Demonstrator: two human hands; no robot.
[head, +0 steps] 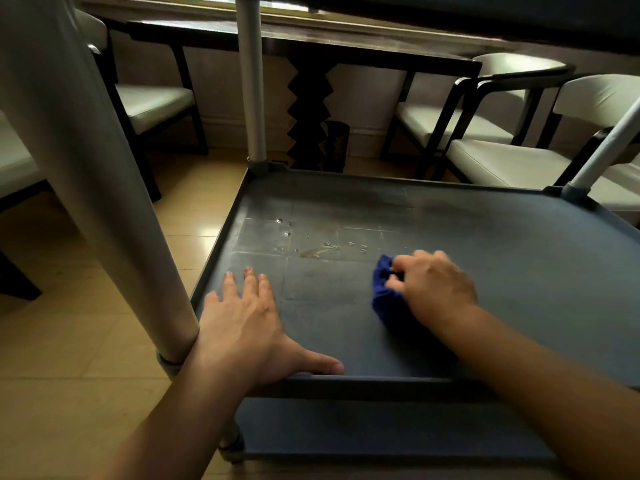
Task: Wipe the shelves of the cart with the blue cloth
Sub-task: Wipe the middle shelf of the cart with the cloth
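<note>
The cart's middle shelf is a dark grey tray with a raised rim. Water drops and a brownish smear lie on its left middle part. My right hand is shut on the bunched blue cloth, which presses on the shelf just right of the smear. My left hand lies flat on the shelf's near left corner, fingers spread, thumb along the front rim. A lower shelf shows beneath the front rim. The underside of the upper shelf fills the top of the view.
Grey cart posts stand at the near left, the far left and the far right. Beyond the cart are a dark wooden table and several white-cushioned chairs. Tan floor tiles lie to the left.
</note>
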